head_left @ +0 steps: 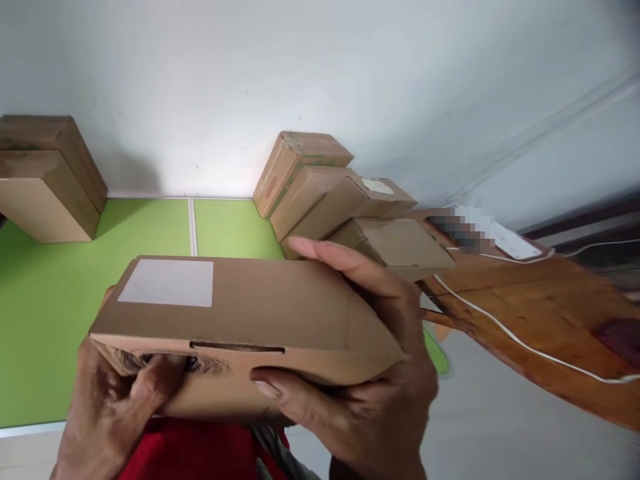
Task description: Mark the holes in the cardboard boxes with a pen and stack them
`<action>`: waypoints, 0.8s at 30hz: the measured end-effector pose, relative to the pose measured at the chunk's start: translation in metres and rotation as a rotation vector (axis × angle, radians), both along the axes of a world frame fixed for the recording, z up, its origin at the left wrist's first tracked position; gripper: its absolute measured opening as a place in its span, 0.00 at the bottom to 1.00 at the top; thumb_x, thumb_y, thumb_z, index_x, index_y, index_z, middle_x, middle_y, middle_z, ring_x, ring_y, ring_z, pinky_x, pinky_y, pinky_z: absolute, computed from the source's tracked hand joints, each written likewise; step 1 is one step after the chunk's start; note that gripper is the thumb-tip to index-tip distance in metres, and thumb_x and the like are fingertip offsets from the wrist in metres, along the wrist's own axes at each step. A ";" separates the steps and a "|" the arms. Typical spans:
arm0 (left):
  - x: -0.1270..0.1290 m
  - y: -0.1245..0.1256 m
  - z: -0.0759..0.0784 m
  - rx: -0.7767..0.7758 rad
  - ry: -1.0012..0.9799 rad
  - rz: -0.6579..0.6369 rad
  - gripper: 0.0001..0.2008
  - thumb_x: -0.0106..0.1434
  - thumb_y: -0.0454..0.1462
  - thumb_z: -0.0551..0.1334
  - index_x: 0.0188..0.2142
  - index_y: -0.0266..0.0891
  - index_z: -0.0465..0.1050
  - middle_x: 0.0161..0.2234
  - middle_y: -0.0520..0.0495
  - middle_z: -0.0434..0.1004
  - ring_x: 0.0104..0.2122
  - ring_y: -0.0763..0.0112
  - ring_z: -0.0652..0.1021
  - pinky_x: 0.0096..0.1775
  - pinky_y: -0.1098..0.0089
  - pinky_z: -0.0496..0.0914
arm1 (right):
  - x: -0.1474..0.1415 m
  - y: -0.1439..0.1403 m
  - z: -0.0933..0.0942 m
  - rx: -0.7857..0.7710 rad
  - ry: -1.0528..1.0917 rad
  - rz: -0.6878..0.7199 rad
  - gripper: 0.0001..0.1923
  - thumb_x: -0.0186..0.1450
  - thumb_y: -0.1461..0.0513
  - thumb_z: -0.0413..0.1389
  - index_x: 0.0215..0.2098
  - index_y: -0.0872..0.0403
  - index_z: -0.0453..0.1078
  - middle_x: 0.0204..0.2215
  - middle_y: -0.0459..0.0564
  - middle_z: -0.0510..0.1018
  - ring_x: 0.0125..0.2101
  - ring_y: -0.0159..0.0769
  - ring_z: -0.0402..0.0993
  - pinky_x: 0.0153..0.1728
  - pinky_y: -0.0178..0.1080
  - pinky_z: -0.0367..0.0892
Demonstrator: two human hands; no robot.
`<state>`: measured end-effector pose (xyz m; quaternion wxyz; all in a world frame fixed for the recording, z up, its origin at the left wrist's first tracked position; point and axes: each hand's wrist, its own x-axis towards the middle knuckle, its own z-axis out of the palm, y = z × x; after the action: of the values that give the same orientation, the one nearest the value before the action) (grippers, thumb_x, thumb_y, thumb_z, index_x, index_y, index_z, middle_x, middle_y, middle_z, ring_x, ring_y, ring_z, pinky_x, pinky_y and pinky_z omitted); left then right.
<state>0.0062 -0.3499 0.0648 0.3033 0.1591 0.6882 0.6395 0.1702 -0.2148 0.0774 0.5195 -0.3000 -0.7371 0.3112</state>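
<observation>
A brown cardboard box (280,303) is held up in front of me, over the front of the green table. A blank white label (167,283) is stuck at the left of its upper face, and a narrow slot (237,347) runs along the near edge. My left hand (113,407) grips the left end, its thumb across a dark printed mark on the near side; its other fingers are mostly hidden. Around the right end is my right hand (385,400), with the thumb on the near side and the index finger along the far top edge.
Several cardboard boxes (320,193) lean together at the back right, and more boxes (50,193) stand at the back left. The green table (45,320) meets a white wall. On the right, a wooden table (520,313) carries a white cable (505,330) and a white device (515,243).
</observation>
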 end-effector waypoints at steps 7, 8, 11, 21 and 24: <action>-0.029 0.007 -0.029 0.038 0.074 -0.103 0.37 0.52 0.56 0.81 0.58 0.45 0.83 0.44 0.42 0.91 0.48 0.40 0.89 0.44 0.54 0.87 | -0.006 0.000 -0.010 0.036 -0.044 0.077 0.47 0.60 0.50 0.81 0.73 0.38 0.70 0.68 0.54 0.79 0.66 0.64 0.78 0.61 0.60 0.83; -0.032 0.009 -0.032 0.038 0.082 -0.129 0.37 0.52 0.55 0.81 0.58 0.44 0.83 0.44 0.42 0.91 0.49 0.39 0.89 0.45 0.54 0.86 | -0.006 0.002 -0.012 0.029 -0.049 0.075 0.46 0.61 0.50 0.80 0.73 0.39 0.70 0.68 0.55 0.78 0.66 0.63 0.78 0.62 0.60 0.83; -0.035 0.019 -0.032 -0.005 0.106 -0.138 0.36 0.52 0.56 0.80 0.56 0.45 0.83 0.46 0.43 0.91 0.49 0.41 0.88 0.45 0.58 0.84 | -0.010 0.008 -0.022 -0.033 -0.063 0.079 0.42 0.64 0.48 0.78 0.71 0.43 0.70 0.67 0.57 0.79 0.65 0.61 0.79 0.62 0.58 0.82; -0.028 0.033 -0.026 -0.172 0.106 -0.014 0.32 0.49 0.55 0.77 0.50 0.43 0.82 0.48 0.44 0.88 0.54 0.44 0.83 0.50 0.60 0.77 | -0.012 0.024 -0.043 -0.226 -0.039 0.130 0.38 0.63 0.49 0.77 0.67 0.45 0.72 0.65 0.57 0.80 0.62 0.55 0.79 0.60 0.53 0.80; -0.023 0.034 -0.022 -0.173 0.171 -0.027 0.30 0.55 0.52 0.75 0.56 0.46 0.83 0.49 0.48 0.88 0.55 0.46 0.83 0.51 0.60 0.78 | -0.010 0.025 -0.045 -0.229 0.012 0.128 0.38 0.63 0.48 0.77 0.67 0.46 0.73 0.65 0.56 0.80 0.62 0.54 0.79 0.59 0.51 0.80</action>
<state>-0.0171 -0.3155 0.0427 0.2646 0.1955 0.7621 0.5577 0.1600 -0.1893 0.0324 0.4653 -0.3079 -0.7114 0.4273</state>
